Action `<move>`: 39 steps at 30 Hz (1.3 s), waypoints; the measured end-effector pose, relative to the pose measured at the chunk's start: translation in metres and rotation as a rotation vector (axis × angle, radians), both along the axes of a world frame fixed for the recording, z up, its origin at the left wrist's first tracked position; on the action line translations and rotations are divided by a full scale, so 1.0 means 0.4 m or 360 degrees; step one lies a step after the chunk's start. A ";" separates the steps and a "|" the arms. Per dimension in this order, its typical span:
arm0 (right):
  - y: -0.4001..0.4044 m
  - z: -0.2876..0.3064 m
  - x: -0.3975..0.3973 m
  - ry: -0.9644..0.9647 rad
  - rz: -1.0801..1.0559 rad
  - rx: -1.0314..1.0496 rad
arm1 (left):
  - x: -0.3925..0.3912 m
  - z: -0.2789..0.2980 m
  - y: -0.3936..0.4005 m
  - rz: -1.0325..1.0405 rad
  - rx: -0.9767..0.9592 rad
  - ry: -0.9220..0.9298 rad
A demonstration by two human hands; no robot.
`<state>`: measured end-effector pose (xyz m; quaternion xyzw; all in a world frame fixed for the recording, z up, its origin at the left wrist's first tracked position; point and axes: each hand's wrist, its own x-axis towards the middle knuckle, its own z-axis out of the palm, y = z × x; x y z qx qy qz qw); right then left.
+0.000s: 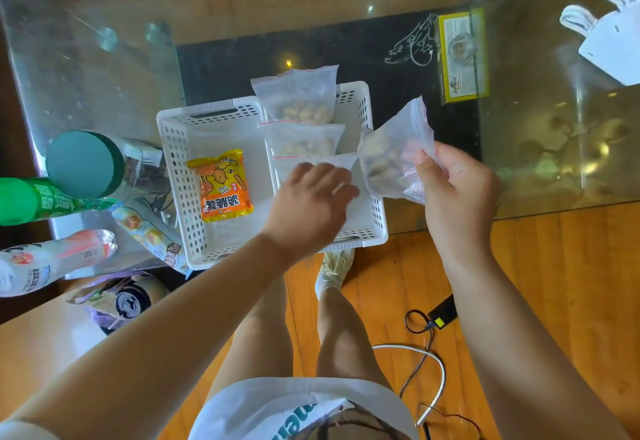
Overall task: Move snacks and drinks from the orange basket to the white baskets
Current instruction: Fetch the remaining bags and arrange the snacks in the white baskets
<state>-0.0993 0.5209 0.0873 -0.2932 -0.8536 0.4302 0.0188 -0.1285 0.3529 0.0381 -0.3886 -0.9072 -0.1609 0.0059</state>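
Note:
Two white perforated baskets stand side by side on the glass table. The left white basket (176,162) holds an orange snack packet (221,185). In the right white basket (375,211) three clear zip bags of nuts stand in a row: a far bag (298,96), a middle bag (301,140) and a near bag (332,162). My left hand (308,204) rests over the near bag, fingers spread. My right hand (457,190) grips another clear zip bag of nuts (388,155) just right of that basket. The orange basket is not in view.
At the left lie a teal-lidded jar (86,164), a green bottle (38,200), a white-and-pink bottle (48,261), a snack tube (149,231) and a can (130,301). A yellow box (462,55) and a white bunny-eared object (609,37) sit beyond. Cables (433,353) lie on the wooden floor.

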 end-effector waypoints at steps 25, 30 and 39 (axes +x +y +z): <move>-0.064 -0.149 -0.027 -0.0294 0.0057 -0.0076 | -0.032 -0.165 -0.091 0.0007 -0.1088 -0.0311; -0.051 -0.194 -0.032 -0.0417 -0.0094 -0.0250 | -0.031 -0.163 -0.091 -0.0005 -0.1056 -0.0331; 0.005 -0.182 -0.050 -0.0522 -0.0283 -0.0298 | 0.016 -0.082 -0.086 0.0406 -0.0519 -0.0638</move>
